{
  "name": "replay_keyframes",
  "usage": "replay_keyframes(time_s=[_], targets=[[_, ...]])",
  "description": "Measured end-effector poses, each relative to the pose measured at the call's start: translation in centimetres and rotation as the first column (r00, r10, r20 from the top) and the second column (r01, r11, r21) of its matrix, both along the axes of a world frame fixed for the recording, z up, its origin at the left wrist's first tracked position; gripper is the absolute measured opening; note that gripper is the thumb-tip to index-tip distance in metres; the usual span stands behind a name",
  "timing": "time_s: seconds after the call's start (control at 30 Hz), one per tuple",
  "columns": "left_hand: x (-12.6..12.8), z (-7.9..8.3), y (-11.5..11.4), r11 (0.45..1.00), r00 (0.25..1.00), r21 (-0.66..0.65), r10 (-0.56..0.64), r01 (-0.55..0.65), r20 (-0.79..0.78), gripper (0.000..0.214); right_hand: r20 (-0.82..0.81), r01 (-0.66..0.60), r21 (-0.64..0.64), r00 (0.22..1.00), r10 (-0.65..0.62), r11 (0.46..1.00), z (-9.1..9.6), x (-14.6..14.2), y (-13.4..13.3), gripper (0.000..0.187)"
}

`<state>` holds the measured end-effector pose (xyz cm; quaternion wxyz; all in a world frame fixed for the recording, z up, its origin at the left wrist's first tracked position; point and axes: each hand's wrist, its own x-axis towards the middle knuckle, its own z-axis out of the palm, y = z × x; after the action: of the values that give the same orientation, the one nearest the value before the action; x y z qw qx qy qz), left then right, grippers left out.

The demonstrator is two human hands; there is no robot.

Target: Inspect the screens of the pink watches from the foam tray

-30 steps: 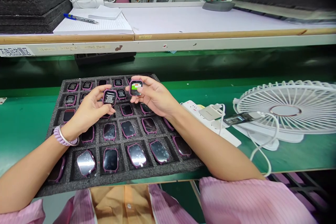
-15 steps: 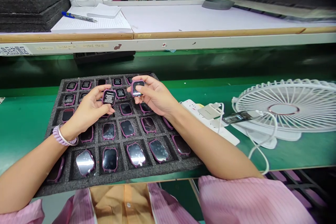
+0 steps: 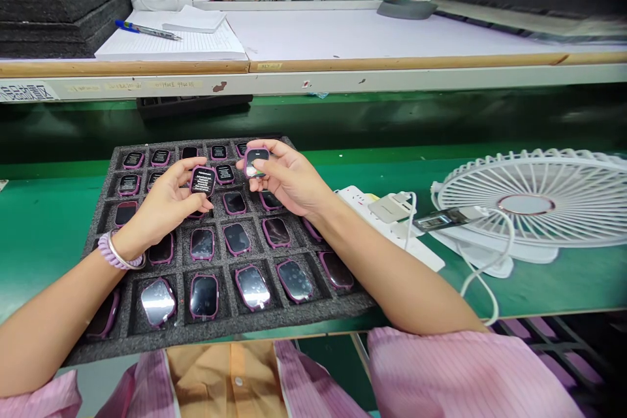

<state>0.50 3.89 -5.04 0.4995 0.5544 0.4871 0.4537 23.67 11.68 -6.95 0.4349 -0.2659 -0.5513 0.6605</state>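
A black foam tray (image 3: 108, 183) on the green bench holds several purple-rimmed smartwatch bodies in square pockets. My left hand (image 3: 164, 206) grips one watch body (image 3: 202, 181) whose screen shows white text on black. My right hand (image 3: 289, 179) pinches another watch body (image 3: 255, 162) by its edges, thumb on its lit screen. Both hands hover over the tray's far rows, close together.
A white power strip (image 3: 392, 228) with a plugged adapter and cable lies right of the tray. Further right a white fan (image 3: 533, 202) lies face up. A raised shelf behind carries a notebook (image 3: 171, 42), a pen and stacked black foam (image 3: 49, 10). A person stands far back.
The watch in my right hand showed a green and red screen a second ago; now the screen is mostly dark with a small lit patch. Both hands stay almost in place.
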Motion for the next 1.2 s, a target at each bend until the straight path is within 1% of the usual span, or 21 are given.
replay_keyframes(time_s=[0.23, 0.33, 0.43, 0.57, 0.73, 0.83, 0.93, 1.03, 1.2], targets=[[0.0, 0.1, 0.1, 1.000, 1.000, -0.006, 0.001, -0.001, -0.016, 0.067, -0.038, -0.026, -0.022, 0.999, 0.025, 0.999, 0.2, 0.1, -0.1, 0.054], [0.1, 0.2, 0.0, 0.999, 1.000, -0.023, 0.022, -0.023, -0.016, 0.064, -0.032, -0.024, -0.017, 0.999, 0.024, 1.000, 0.3, 0.1, -0.2, 0.054], [0.3, 0.3, 0.0, 0.997, 0.998, -0.055, 0.063, -0.062, 0.018, 0.056, 0.003, 0.006, -0.015, 1.000, -0.006, 1.000, 0.2, 0.1, -0.2, 0.052], [0.5, 0.4, 0.1, 0.989, 0.990, -0.101, 0.115, -0.106, 0.086, 0.043, -0.005, 0.050, -0.026, 0.999, -0.050, 0.998, -0.2, 0.0, 0.2, 0.061], [0.3, 0.3, 0.4, 0.983, 0.981, -0.133, 0.145, -0.128, 0.131, 0.043, -0.017, 0.062, -0.012, 0.998, -0.062, 0.998, -0.8, 0.1, 1.0, 0.064], [0.2, 0.3, 0.7, 0.975, 0.968, -0.143, 0.191, -0.168, 0.163, 0.041, -0.018, 0.091, 0.004, 0.996, -0.091, 0.996, -1.3, 0.1, 1.7, 0.064], [0.0, 0.6, 1.3, 0.960, 0.947, -0.144, 0.264, -0.240, 0.183, 0.037, -0.033, 0.165, 0.009, 0.986, -0.165, 0.986, -1.9, 0.3, 2.5, 0.065], [-0.3, 0.9, 2.2, 0.943, 0.924, -0.142, 0.325, -0.301, 0.202, 0.038, -0.031, 0.233, -0.018, 0.972, -0.234, 0.972, -2.4, 0.3, 3.2, 0.064], [-0.6, 0.9, 3.1, 0.928, 0.904, -0.134, 0.368, -0.346, 0.216, 0.036, -0.013, 0.224, 0.002, 0.975, -0.223, 0.975, -2.5, 0.4, 3.1, 0.063]])
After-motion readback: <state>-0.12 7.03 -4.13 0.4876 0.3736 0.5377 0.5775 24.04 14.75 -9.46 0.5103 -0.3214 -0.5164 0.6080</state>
